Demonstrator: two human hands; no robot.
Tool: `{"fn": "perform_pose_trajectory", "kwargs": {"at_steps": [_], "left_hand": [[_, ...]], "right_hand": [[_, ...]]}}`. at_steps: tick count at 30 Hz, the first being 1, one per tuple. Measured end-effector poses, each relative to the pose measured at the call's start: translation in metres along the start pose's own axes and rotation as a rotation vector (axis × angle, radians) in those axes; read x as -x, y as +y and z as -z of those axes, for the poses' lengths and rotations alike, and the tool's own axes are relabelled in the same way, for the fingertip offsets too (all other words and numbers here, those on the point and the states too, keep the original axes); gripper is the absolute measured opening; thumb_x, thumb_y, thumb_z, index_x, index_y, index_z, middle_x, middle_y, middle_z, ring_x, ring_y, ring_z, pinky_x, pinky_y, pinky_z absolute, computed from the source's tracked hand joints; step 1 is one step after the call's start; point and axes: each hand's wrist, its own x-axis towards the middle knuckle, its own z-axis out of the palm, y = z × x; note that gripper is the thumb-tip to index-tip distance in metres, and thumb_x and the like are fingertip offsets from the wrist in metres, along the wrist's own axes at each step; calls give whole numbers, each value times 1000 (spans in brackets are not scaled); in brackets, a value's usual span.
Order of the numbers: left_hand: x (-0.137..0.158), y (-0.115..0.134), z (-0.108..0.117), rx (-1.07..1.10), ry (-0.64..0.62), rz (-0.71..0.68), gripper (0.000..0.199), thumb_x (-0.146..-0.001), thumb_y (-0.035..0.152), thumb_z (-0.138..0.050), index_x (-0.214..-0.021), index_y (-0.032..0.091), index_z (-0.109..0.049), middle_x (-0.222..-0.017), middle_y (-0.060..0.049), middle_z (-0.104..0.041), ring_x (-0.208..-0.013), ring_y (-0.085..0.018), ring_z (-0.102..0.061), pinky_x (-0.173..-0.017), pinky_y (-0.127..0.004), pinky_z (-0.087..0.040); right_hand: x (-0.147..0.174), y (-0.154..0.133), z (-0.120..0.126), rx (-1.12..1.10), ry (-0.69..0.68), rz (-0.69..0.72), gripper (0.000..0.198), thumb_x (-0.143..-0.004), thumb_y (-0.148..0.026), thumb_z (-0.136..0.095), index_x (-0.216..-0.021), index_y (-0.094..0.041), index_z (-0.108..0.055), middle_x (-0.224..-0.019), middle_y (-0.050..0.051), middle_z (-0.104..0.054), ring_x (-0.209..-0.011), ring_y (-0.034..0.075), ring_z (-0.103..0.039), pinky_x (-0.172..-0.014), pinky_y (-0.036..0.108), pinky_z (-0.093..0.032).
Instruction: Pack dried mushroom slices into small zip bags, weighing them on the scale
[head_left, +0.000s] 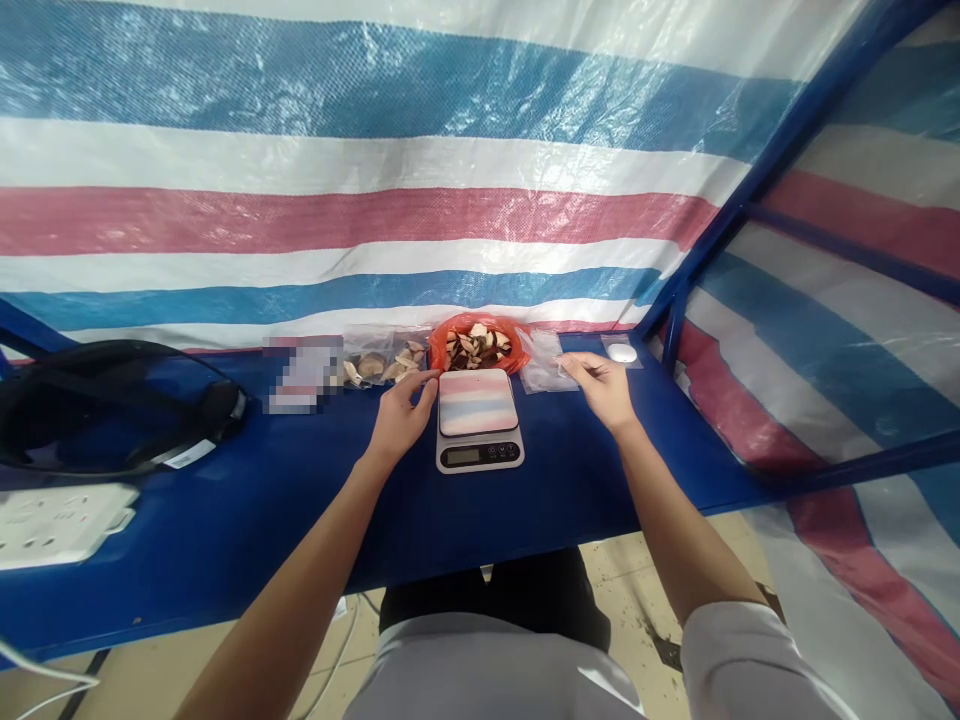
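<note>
A white digital kitchen scale (pixel 480 452) lies flat on the blue table; its shiny plate reflects the striped sheet. Behind it sits an orange plastic bag (pixel 525 350), mouth spread, filled with brown and cream dried pieces (pixel 478 347). My left hand (pixel 403 418) is left of the scale, thumb and index finger apart, fingertips beside the plate's upper left corner and the bag. On the right, my right hand (pixel 602 390) pinches the right edge of a clear plastic bag (pixel 544 365) that lies flat. Its other fingers are curled.
Small clear bags of dried pieces (pixel 367 368) lie left of the orange bag, beside a blurred packet (pixel 304 378). A white round object (pixel 622 353) rests at the right back. Far left are a black headband-like device (pixel 217 410) and a power strip (pixel 60 525). Blue frame bars (pixel 701 245) stand right.
</note>
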Motion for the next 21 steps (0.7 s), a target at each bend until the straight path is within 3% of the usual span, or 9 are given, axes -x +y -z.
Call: {"fn": "perform_pose_trajectory", "kwargs": {"at_steps": [6, 10, 15, 21], "left_hand": [[-25, 19, -17, 240, -127, 35, 51, -90, 58, -57, -116, 17, -74, -123, -11, -75, -118, -29, -67, -106, -41, -52], [-41, 23, -27, 475, -280, 110, 53, -88, 61, -64, -120, 20, -73, -131, -10, -70, -127, -31, -62, -108, -43, -52], [-54, 24, -31, 722, -435, 205, 46, -85, 54, -73, -120, 24, -74, -134, -8, -70, -132, -30, -59, -112, -43, -49], [-63, 26, -27, 832, -538, 270, 45, -81, 51, -75, -115, 22, -76, -128, -10, -72, -126, -30, -63, -108, -44, -51]], "right_hand": [[2, -13, -22, -155, -149, -47, 33, -76, -56, -79, -82, -24, -82, -88, 3, -81, -86, 25, -75, -83, 39, -60], [1, -19, -37, -261, -257, -106, 32, -76, -56, -80, -84, -25, -83, -89, 4, -81, -85, 24, -75, -82, 39, -60], [-5, -20, -50, -378, -316, -147, 35, -71, -58, -84, -81, -25, -82, -88, 3, -81, -84, 22, -75, -86, 39, -60], [-11, -8, -65, -498, -348, -211, 41, -65, -61, -86, -82, -24, -81, -89, 4, -80, -90, 25, -76, -90, 44, -60]]}}
